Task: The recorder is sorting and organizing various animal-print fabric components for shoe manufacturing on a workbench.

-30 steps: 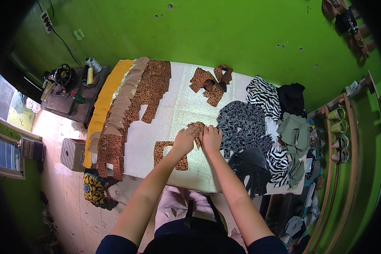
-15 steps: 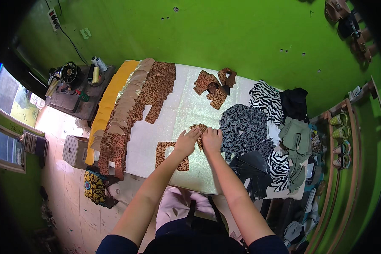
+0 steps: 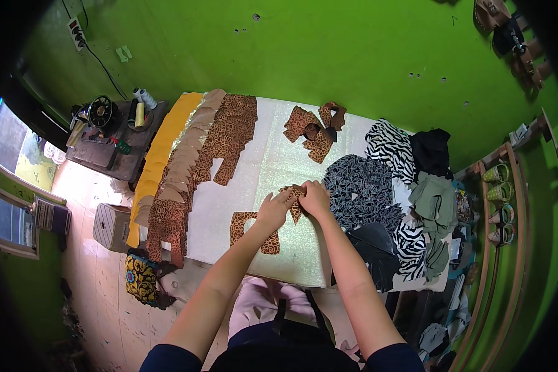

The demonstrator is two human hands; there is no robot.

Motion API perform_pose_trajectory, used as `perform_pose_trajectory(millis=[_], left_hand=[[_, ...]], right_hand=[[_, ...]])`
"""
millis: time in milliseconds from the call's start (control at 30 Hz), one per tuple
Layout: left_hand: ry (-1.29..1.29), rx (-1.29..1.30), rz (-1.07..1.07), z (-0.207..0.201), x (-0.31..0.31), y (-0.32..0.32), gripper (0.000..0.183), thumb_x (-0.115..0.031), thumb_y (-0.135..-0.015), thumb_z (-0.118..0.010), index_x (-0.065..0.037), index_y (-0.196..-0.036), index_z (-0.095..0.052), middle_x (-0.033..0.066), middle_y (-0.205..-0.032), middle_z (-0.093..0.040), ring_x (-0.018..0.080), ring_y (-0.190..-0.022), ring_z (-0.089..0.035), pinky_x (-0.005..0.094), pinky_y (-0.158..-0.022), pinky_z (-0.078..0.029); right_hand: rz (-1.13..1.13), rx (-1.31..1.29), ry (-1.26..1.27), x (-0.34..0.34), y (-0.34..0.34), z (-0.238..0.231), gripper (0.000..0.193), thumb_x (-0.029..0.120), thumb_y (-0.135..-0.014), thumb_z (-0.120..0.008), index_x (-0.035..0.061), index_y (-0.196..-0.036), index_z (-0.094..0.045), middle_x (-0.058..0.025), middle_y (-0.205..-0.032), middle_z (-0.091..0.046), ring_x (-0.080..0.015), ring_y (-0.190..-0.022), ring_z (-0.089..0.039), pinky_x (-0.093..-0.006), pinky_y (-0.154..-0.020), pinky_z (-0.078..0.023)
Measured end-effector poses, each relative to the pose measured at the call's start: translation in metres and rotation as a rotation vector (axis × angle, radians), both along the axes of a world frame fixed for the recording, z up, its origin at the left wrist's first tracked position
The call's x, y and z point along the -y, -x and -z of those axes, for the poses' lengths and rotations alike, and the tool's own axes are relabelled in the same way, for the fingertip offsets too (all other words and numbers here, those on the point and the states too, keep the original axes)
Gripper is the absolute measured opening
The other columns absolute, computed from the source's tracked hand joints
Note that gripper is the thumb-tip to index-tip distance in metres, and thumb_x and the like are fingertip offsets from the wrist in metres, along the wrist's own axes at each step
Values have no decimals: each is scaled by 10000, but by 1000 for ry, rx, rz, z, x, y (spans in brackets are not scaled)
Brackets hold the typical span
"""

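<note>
Pointed brown leopard-print piece on white tabletop.
Tip toward person, visible long axis likewise (top partly covered); left hand flat, thumb spread; right hand curled, grip unclear, farther right than earlier.

leopard-print piece partly hidden by left hand

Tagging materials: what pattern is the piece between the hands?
The piece is leopard print, brown and black; head view.
</note>
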State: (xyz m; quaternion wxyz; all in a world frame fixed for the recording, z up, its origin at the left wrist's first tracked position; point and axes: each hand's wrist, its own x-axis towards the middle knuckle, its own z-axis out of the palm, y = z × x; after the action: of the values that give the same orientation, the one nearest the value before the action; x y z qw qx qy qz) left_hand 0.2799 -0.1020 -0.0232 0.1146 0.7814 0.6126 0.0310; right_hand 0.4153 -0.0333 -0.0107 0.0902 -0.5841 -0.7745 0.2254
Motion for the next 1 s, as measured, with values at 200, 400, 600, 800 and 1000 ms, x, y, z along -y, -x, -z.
perform_pose_trajectory(millis=[200, 400, 600, 800, 1000], left_hand=[[12, -31, 28, 2, -2, 0, 511, -63, -767, -486, -143, -1269, -443, 58, -1373, -343, 161, -1237, -370, 422, -1001, -305], [37, -12, 33, -3, -2, 4, 502, -68, -768, -485, -133, -1264, -444, 61, -1383, -327, 169, -1237, -371, 423, -993, -309], [79, 377, -79, -5, -11, 11, 376, -77, -801, -479, -95, -1173, -527, 101, -1240, -483, 197, -1120, -484, 361, -914, -387], [442, 1117, -354, -24, 2, 41, 236, -200, -845, -566, -15, -986, -604, 51, -873, -623, 100, -776, -556, 231, -701, -441], [530, 1125, -394, -35, 29, 75, 177, -166, -830, -606, 10, -849, -608, 29, -680, -596, 75, -587, -538, 214, -538, -440]], right_hand=[[-164, -149, 8, -4, -8, -6, 133, 162, -724, -636, 90, -819, -577, -80, -880, -591, -254, -889, -533, -374, -802, -396], [-156, -594, 324, 8, -32, -12, 162, 159, -803, -622, 41, -866, -530, -32, -753, -572, -110, -651, -517, -256, -615, -428], [-183, -641, 512, 12, -38, -35, 131, 135, -835, -583, 45, -923, -546, -19, -717, -567, -66, -635, -513, -224, -572, -410], [-197, -468, 556, 27, -9, -53, 224, 128, -755, -672, 35, -932, -571, -37, -731, -592, -94, -612, -539, -249, -561, -430], [-374, -487, 358, 32, 22, -25, 240, 159, -719, -710, 29, -882, -590, -30, -693, -591, -94, -583, -527, -263, -549, -430]])
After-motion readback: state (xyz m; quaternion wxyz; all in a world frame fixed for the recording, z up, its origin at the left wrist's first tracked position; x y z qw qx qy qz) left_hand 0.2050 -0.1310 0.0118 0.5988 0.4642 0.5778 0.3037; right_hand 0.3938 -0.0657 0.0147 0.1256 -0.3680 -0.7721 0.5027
